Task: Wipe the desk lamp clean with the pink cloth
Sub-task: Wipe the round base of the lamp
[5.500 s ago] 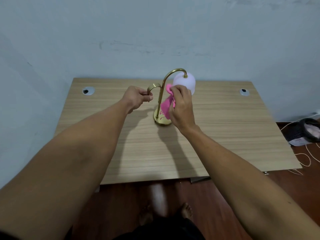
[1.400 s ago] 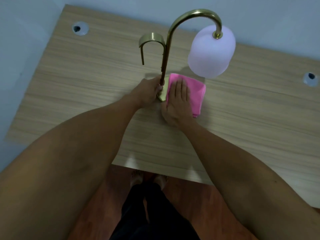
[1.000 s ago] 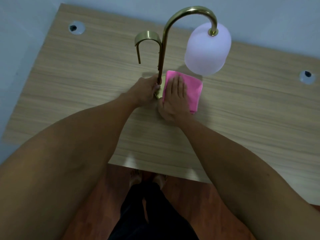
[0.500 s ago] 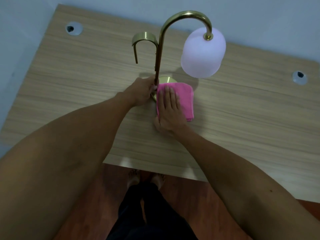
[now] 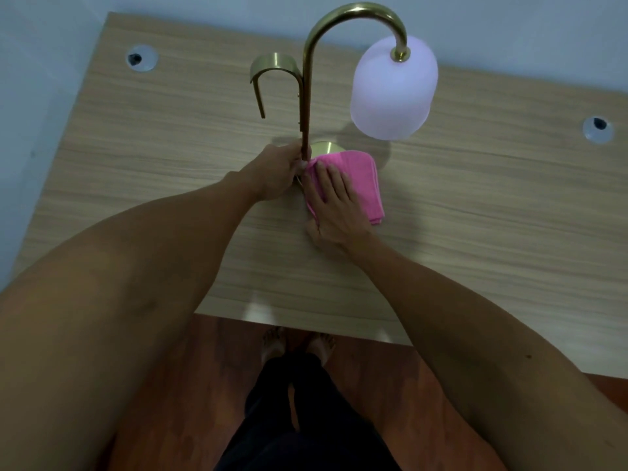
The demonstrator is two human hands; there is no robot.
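A brass desk lamp [image 5: 307,96] with a curved neck, a small brass hook and a frosted white shade [image 5: 394,90] stands on a wooden desk [image 5: 475,205]. My left hand [image 5: 278,173] grips the lamp's stem just above its round brass base [image 5: 323,148]. A folded pink cloth [image 5: 360,178] lies over the near right part of the base and the desk beside it. My right hand [image 5: 334,205] lies flat on the cloth with the fingers stretched out, pressing it down. Most of the base is hidden under the cloth and hands.
Two round cable grommets [image 5: 141,58] [image 5: 598,129] sit in the desk's far corners. A pale wall [image 5: 509,28] runs right behind the desk. Below the desk's near edge are a reddish wood floor [image 5: 373,368] and my bare feet.
My right hand has slid the pink cloth from the far right of the base toward me and to the left. The left hand has kept its grip low on the stem.
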